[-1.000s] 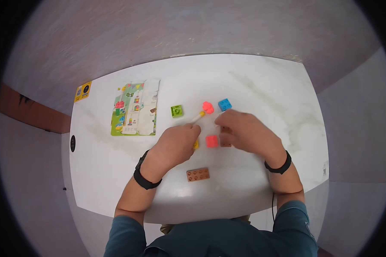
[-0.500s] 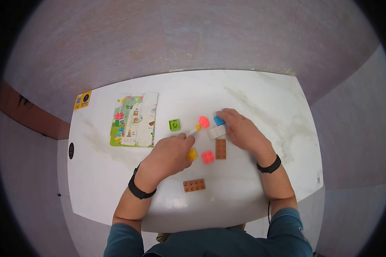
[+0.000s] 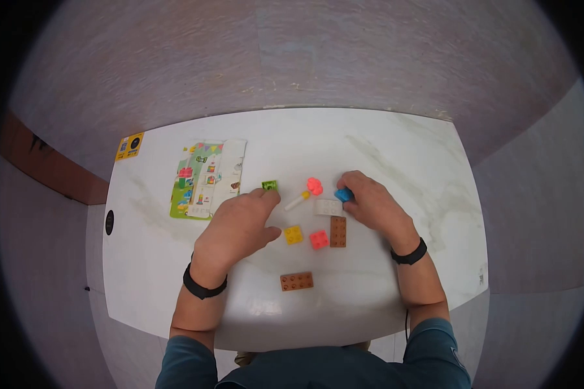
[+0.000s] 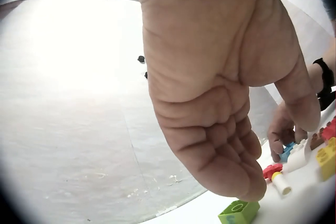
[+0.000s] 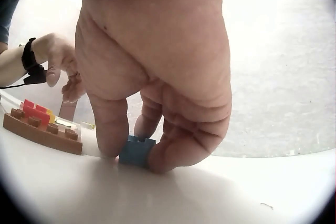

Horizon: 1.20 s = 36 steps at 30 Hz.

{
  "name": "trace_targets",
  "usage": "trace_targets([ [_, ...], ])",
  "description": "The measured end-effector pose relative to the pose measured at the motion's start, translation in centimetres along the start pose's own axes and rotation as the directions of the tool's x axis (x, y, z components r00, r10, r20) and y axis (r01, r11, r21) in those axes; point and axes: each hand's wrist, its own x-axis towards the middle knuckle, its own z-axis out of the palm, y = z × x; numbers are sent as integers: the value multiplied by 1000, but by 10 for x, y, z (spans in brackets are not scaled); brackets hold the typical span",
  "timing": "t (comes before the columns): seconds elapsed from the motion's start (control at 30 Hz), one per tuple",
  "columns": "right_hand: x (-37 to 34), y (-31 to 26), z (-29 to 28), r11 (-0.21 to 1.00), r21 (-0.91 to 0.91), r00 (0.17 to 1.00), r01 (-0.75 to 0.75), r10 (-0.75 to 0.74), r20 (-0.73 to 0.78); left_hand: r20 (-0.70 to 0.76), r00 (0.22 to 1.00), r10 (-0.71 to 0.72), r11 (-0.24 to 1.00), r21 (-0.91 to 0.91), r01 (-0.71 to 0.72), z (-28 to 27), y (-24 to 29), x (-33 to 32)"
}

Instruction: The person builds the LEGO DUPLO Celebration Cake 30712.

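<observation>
My right hand [image 3: 371, 203] pinches a blue brick [image 5: 137, 151] between thumb and fingers, low at the tabletop. Reaching over the left side, my left hand [image 3: 239, 223] has its fingertips close at a green brick [image 4: 239, 213], its thumb held well apart. Between the hands lie a white stick with a yellow end [image 3: 297, 201], a coral flower-shaped piece [image 3: 314, 186] and a white curved brick [image 3: 328, 207]. Nearer me are a yellow brick [image 3: 293, 235], a coral brick [image 3: 319, 239] and an upright-lying brown brick [image 3: 338, 232].
Another long brown brick [image 3: 296, 281] lies toward the front of the white table [image 3: 396, 149]. A colourful picture leaflet [image 3: 207, 178] is at the left, beyond my left hand. A yellow sticker [image 3: 129, 147] marks the table's back left corner.
My left hand has moved from beside the white stick over to the green brick, its thumb spreading. My right hand has shifted from the white and brown bricks to the blue brick and pinches it.
</observation>
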Motion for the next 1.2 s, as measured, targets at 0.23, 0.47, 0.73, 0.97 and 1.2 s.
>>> trace_targets([
  [0.23, 1, 2, 0, 999, -12, 999, -39, 40, 17, -204, 976, -70, 997, -29, 65, -14, -23, -8],
  [0.47, -3, -13, -17, 994, 106, 998, -28, 33, -49, -188, 975, -121, 992, -66, 111, -16, -30, -6],
  [0.73, -5, -15, -16, 997, 76, 1000, -23, 21, 22, -192, 980, 42, 998, -30, -49, 39, -33, 28],
  [0.97, -3, 0, -10, 999, -45, 1000, -15, 15, 16, -53, 999, -7, 998, 60, 11, 44, -41, 44],
  [1.2, -4, 4, -5, 998, -54, 998, -28, 30, 46, -155, 983, 102, 742, -646, -179, -12, 1, 16],
])
